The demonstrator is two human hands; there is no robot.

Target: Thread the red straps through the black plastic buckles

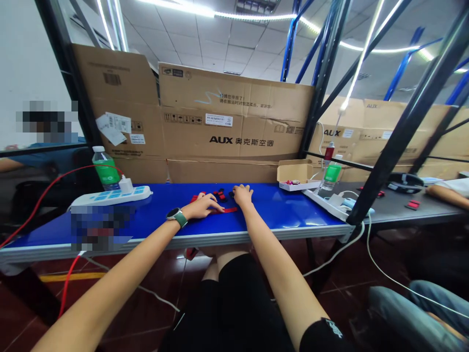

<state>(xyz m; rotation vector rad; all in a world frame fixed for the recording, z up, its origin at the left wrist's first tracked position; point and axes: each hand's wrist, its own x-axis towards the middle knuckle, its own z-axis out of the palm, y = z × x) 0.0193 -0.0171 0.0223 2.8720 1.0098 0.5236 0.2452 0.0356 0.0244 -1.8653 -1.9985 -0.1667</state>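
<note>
Red nylon straps (224, 210) with black plastic buckles (221, 195) look light and limp, easiest held by the buckles. Left hand (203, 206) rests on the straps; right hand (243, 195) lies apart at its two o'clock, neither clamped.

Bright overhead LED strips (216, 14), stretched wide-angle edges

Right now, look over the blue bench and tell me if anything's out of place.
The red cable stands out. It arcs through the air from near the white power strip and sags out past the left end of the blue bench, slack and unsecured, where it could snag.
</note>
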